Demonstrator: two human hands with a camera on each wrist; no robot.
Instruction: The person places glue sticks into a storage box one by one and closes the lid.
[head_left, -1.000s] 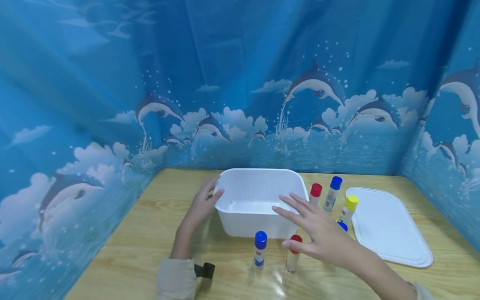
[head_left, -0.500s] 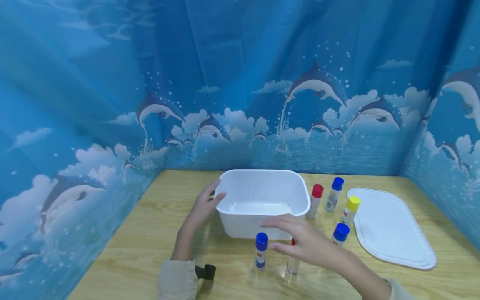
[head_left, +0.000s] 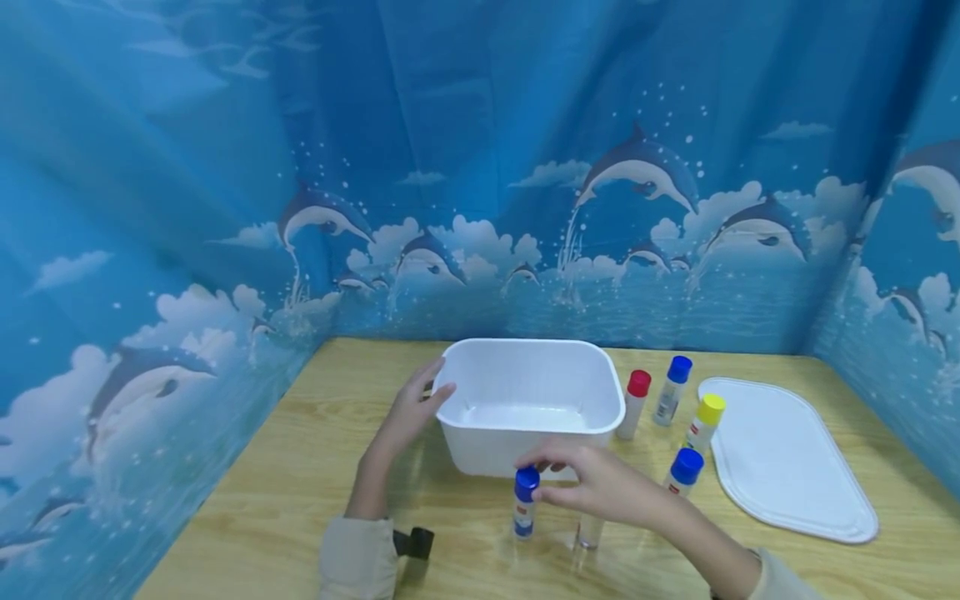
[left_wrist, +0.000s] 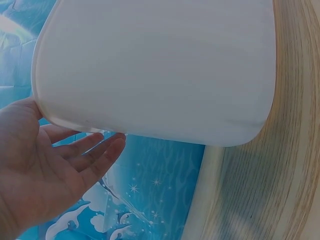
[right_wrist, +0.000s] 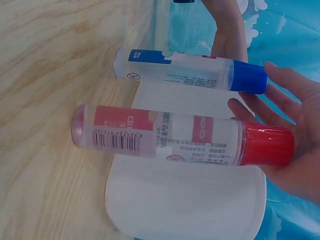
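A white plastic tub (head_left: 495, 450) stands open-topped on the table. My left hand (head_left: 408, 414) holds its left rim, thumb over the edge and fingers along the outer wall, as the left wrist view shows too. In front of the tub stands an upright blue-capped glue bottle (head_left: 522, 515). My right hand (head_left: 600, 487) pinches its blue cap (right_wrist: 250, 77) between thumb and fingers. A red-capped glue bottle (right_wrist: 160, 135) stands close by under that hand; in the head view the hand hides its cap.
Right of the tub stand several glue bottles: one red-capped (head_left: 633, 408), one yellow-capped (head_left: 703, 427), a far blue-capped one (head_left: 671, 393) and a nearer blue-capped one (head_left: 684, 473). A white lid (head_left: 787, 458) lies flat at the right. A dolphin-print curtain (head_left: 480, 167) encloses the table (head_left: 262, 500).
My right hand has come down and left from above the tub's right side to the front blue-capped bottle, closing on its cap. The left hand stays at the tub's rim.
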